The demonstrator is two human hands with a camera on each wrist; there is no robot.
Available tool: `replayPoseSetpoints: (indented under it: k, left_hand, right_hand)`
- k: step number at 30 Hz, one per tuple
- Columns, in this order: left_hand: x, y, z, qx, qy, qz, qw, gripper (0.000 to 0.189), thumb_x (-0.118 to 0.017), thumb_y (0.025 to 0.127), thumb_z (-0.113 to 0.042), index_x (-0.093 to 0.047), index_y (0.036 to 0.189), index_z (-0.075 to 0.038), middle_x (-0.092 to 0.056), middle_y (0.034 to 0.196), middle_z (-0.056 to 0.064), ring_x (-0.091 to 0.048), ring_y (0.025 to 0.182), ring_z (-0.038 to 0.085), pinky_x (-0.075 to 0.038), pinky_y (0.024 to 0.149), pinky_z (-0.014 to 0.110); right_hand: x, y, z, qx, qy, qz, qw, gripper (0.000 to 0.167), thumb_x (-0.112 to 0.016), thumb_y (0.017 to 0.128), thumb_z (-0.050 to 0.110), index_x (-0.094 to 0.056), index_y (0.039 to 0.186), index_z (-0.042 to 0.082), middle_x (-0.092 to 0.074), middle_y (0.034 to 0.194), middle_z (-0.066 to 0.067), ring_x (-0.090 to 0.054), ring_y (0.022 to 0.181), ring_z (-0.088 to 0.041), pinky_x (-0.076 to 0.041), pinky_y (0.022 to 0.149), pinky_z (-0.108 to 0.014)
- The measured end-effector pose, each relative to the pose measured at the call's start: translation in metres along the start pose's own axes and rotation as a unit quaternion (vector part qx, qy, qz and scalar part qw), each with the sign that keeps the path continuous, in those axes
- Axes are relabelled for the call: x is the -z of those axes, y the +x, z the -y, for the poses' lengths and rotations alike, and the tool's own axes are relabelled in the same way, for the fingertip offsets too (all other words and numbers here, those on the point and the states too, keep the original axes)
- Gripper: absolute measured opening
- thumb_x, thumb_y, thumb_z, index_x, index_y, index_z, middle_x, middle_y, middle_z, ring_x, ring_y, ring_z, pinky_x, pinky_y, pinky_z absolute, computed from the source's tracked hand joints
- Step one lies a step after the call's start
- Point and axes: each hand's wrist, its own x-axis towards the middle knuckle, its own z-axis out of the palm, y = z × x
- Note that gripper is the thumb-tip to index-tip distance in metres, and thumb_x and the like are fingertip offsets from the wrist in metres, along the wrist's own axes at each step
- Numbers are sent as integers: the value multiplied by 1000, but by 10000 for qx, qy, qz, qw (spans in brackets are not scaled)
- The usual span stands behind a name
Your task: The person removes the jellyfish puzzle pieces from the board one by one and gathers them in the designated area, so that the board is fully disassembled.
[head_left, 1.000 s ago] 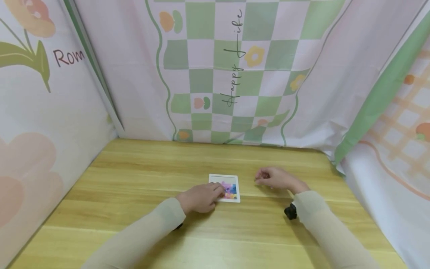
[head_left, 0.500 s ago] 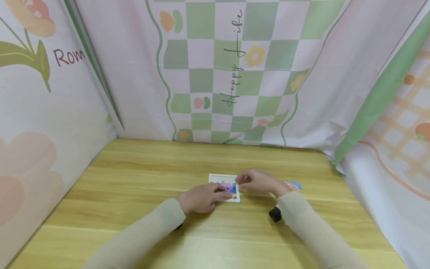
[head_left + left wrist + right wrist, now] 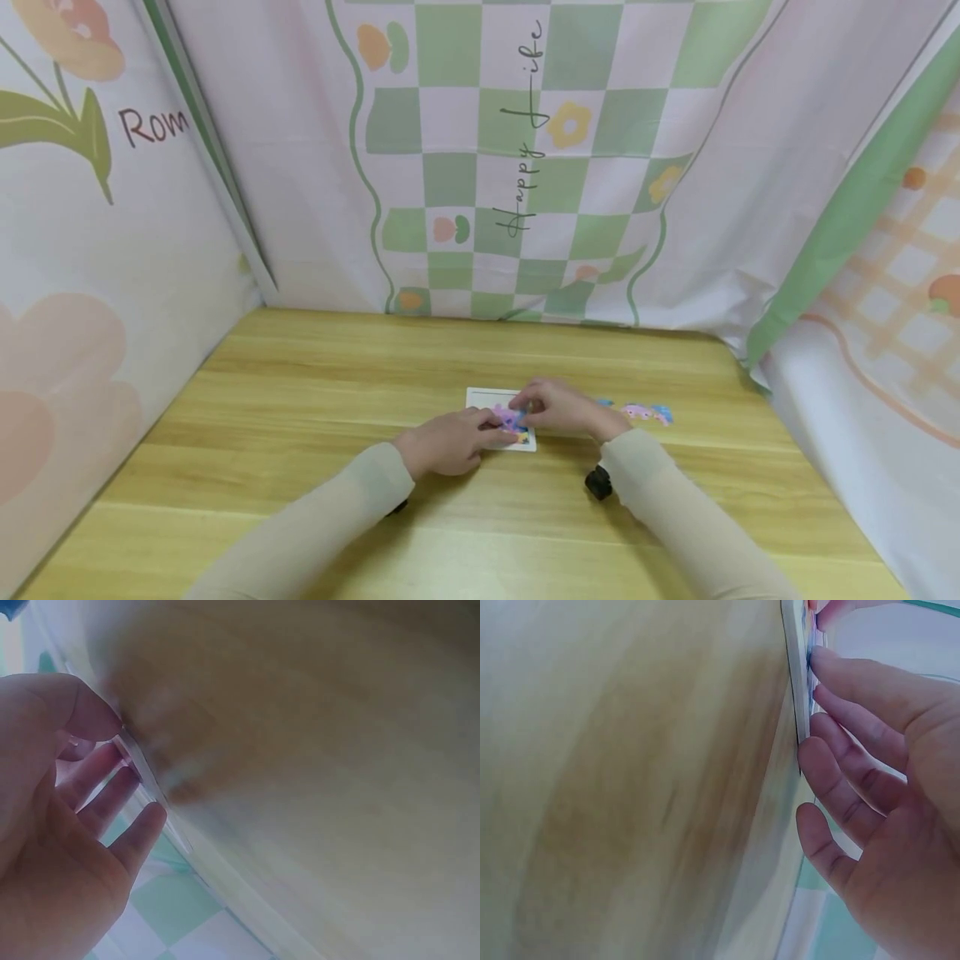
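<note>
I brought the right hand (image 3: 558,408) to the puzzle board (image 3: 486,399), making it two-handed. The left hand (image 3: 450,442) pressed unclenched; right grip, I couldn't tell.

The table (image 3: 337,358) has a yellow-brown wood-grain surface that fills the lower half of the head view; its grain runs roughly left to right. A white-bordered board (image 3: 483,400) lies flat on it, just below the frame's centre and partly covered. Small pink-and-blue pieces (image 3: 637,412) lie right of the board, near it; their number is unclear.
</note>
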Motion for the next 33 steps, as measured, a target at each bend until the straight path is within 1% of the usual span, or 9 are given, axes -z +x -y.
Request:
replayPoseSetpoints:
  k: [3, 6, 14, 17, 24, 28, 33]
  left_hand:
    - [2, -1, -1, -43, -13, -29, 10000, 58, -59, 100, -18, -42, 154, -32, -44, 152, 7, -41, 138, 21, -37, 113, 34]
    - [3, -1, -1, -80, -9, -56, 10000, 57, -59, 100, -18, -43, 154, -30, -45, 151, 8, -42, 137, 21, -37, 113, 34]
    - [4, -1, -2, -135, 116, -70, 9998, 57, -59, 100, -18, -43, 154, -29, -46, 150, 7, -43, 136, 21, -38, 112, 32]
    - [4, -1, -2, -116, 118, -45, 9999, 57, -59, 100, -18, -43, 154, -29, -46, 150, 7, -43, 136, 20, -37, 112, 32]
    - [5, -1, -2, -141, 86, -25, 9999, 56, -60, 100, -19, -44, 153, -29, -48, 144, 6, -47, 129, 18, -39, 110, 30]
    - [6, -1, -2, -65, -40, 17, 10000, 56, -59, 101, -19, -44, 153, -30, -47, 149, 6, -44, 133, 19, -38, 112, 31]
    - [7, -2, -3, -11, -81, 47, 10000, 56, -58, 101, -19, -43, 154, -31, -45, 152, 6, -42, 137, 20, -36, 113, 32]
  right_hand:
    - [-1, 1, 1, -94, 61, -8, 9999, 22, -72, 94, 16, -73, 116, 11, -62, 108, -2, -57, 86, -13, -53, 74, -30]
    - [-2, 1, 1, -129, 128, -18, 9998, 20, -72, 94, 14, -73, 114, 10, -63, 107, -2, -57, 85, -14, -53, 73, -30]
    - [-2, 2, 0, -261, 260, 23, 9993, 19, -72, 93, 11, -73, 112, 10, -62, 104, 0, -58, 83, -14, -54, 72, -29]
    - [-2, 3, -1, -216, 274, -17, 9994, 19, -71, 93, 9, -71, 111, 10, -63, 101, 1, -58, 84, -14, -54, 73, -30]
    - [-1, 3, 1, -90, 469, -37, 9989, 19, -71, 92, 5, -65, 108, 13, -64, 94, 2, -60, 83, -15, -54, 73, -33]
    - [0, 2, 3, -46, 488, -7, 9988, 16, -69, 95, 6, -63, 108, 14, -66, 94, 1, -62, 84, -15, -55, 74, -35]
    - [1, 2, 4, -8, 453, 31, 9990, 12, -65, 98, 9, -62, 108, 15, -68, 95, 1, -64, 86, -14, -55, 76, -35]
